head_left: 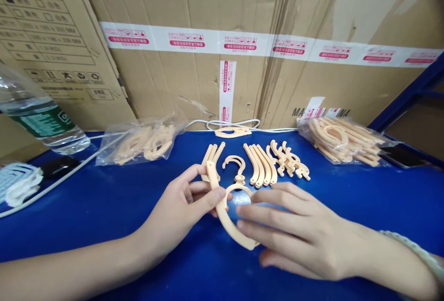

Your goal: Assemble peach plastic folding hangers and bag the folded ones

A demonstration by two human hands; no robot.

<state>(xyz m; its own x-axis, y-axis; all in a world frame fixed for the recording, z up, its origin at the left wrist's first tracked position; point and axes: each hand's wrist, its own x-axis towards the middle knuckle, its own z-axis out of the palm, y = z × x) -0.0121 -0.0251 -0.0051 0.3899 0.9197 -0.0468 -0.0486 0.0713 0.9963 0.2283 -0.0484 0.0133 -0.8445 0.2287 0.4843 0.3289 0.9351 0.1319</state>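
My left hand [194,199] pinches a beige, curved plastic hanger piece [227,220] between thumb and fingers. The piece tilts, with its holed upper end above my hand and its lower end towards me. A rounded loop [239,187] shows between my hands, joined or lying against this piece; I cannot tell which. My right hand [294,229] lies over the right side of the same piece, fingers bent around it and thumb hidden. Just beyond my hands are a hook part [236,160], several curved arms [260,164] and slimmer arms [217,153] partly behind my left hand.
Small S-shaped pieces [287,160] lie at the right of the arms. A folded hanger [232,132] rests by a white cable at the back. Plastic bags of parts stand left [145,141] and right [343,139]. A water bottle [45,116] leans at far left; cardboard boxes [187,88] wall the back.
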